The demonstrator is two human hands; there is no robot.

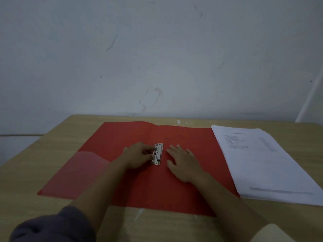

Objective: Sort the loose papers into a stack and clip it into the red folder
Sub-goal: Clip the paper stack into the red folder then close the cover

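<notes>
Your red folder [139, 165] lies open flat on the table [52, 151], its metal clip [158, 154] at the spine holding nothing. The papers [258, 163] already sit as a tidy stack, touching the folder's right edge; clipping remains. Your left hand [138, 155] pinches the clip's lever, while your right hand [183, 163] rests spread flat beside it.

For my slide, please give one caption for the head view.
Left hand at the metal clip of the open red folder; paper stack alongside.
</notes>
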